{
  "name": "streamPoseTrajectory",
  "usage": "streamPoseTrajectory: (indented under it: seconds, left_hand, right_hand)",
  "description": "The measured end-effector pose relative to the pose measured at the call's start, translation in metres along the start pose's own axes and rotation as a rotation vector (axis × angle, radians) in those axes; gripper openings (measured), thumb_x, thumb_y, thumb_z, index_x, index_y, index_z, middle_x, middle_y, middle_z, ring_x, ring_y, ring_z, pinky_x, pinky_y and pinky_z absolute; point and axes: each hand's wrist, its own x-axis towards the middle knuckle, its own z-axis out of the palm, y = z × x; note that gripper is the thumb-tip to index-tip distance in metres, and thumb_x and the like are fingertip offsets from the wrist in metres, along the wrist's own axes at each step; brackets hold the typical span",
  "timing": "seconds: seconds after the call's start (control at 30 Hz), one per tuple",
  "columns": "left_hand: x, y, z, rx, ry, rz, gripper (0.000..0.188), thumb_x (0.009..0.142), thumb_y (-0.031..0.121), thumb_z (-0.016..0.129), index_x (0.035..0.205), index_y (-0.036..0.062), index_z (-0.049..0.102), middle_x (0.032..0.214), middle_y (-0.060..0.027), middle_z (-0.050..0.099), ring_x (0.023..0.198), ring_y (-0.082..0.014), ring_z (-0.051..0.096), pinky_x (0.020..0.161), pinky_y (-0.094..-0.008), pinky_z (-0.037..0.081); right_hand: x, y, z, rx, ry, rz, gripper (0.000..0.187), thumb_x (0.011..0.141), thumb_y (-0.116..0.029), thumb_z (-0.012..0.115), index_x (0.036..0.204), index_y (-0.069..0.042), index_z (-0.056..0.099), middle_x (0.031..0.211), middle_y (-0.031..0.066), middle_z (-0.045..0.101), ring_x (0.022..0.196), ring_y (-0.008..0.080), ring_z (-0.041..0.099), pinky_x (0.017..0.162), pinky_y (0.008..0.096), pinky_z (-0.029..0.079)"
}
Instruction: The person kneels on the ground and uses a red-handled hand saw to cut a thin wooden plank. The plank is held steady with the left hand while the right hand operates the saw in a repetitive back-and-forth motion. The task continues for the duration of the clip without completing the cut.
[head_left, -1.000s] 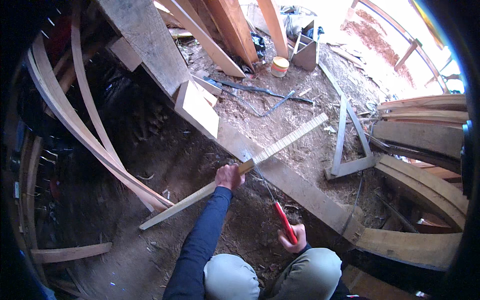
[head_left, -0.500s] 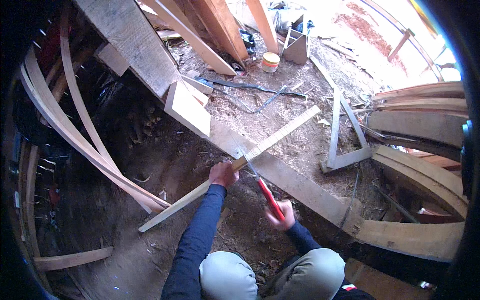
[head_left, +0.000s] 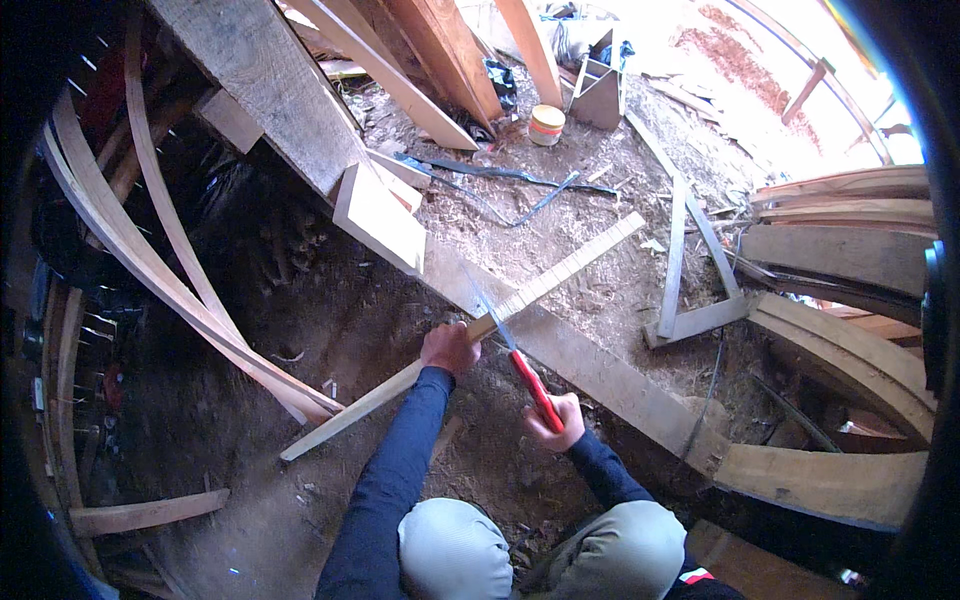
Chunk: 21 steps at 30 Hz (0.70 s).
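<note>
My left hand [head_left: 450, 348] is closed around a long, narrow wooden strip [head_left: 575, 266] and presses it down on a thick plank [head_left: 600, 362] that runs across the ground. The strip slants from lower left to upper right, and its far part carries a row of evenly spaced cross lines. In my right hand [head_left: 556, 424] is a handsaw [head_left: 534, 384] with a red handle. Its thin blade lies across the strip, just to the right of my left hand. Whether the teeth have cut into the wood cannot be made out.
A pale wood block [head_left: 382, 218] sits at the plank's upper end, beside a wide board [head_left: 262, 85]. Curved timbers lie left [head_left: 180, 285] and right [head_left: 835, 345]. Farther off are a triangular wooden frame [head_left: 676, 262], a yellow-lidded tub [head_left: 545, 125] and a wooden tool tote [head_left: 599, 90].
The saw and my right hand have slid slightly forward and to the left along the blade's line. My left hand keeps its hold on the strip.
</note>
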Motion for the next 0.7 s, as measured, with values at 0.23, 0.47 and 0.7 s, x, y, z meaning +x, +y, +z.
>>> streamPoseTrajectory:
  seconds: [0.23, 0.47, 0.7]
  left_hand:
    - [-0.003, 0.017, -0.01, -0.018, -0.022, -0.01, 0.028, 0.076, 0.037, 0.065, 0.08, 0.0099, 0.072, 0.078, -0.0201, 0.069, 0.076, -0.0365, 0.069, 0.072, -0.0452, 0.057]
    - [0.003, 0.004, -0.011, 0.033, -0.057, -0.016, 0.033, 0.075, 0.04, 0.066, 0.081, 0.0072, 0.071, 0.079, -0.0199, 0.069, 0.077, -0.0352, 0.07, 0.072, -0.0454, 0.057]
    - [0.002, 0.013, -0.006, 0.012, -0.082, -0.016, 0.033, 0.077, 0.04, 0.065, 0.082, 0.0074, 0.071, 0.081, -0.0207, 0.069, 0.079, -0.0357, 0.069, 0.073, -0.0455, 0.057]
  right_hand:
    - [-0.063, -0.015, -0.022, -0.005, 0.024, 0.002, 0.017, 0.073, -0.006, 0.065, 0.062, -0.009, 0.052, 0.051, 0.0036, 0.042, 0.043, 0.0122, 0.046, 0.048, 0.0286, 0.04]
    - [-0.057, -0.001, -0.014, 0.048, 0.006, -0.065, 0.024, 0.075, -0.008, 0.065, 0.059, -0.008, 0.046, 0.052, -0.0004, 0.04, 0.045, 0.0077, 0.039, 0.045, 0.0301, 0.034]
    - [-0.01, 0.013, -0.003, 0.061, 0.005, -0.003, 0.022, 0.073, -0.013, 0.069, 0.064, -0.008, 0.049, 0.052, 0.008, 0.043, 0.044, 0.0192, 0.047, 0.046, 0.0321, 0.039]
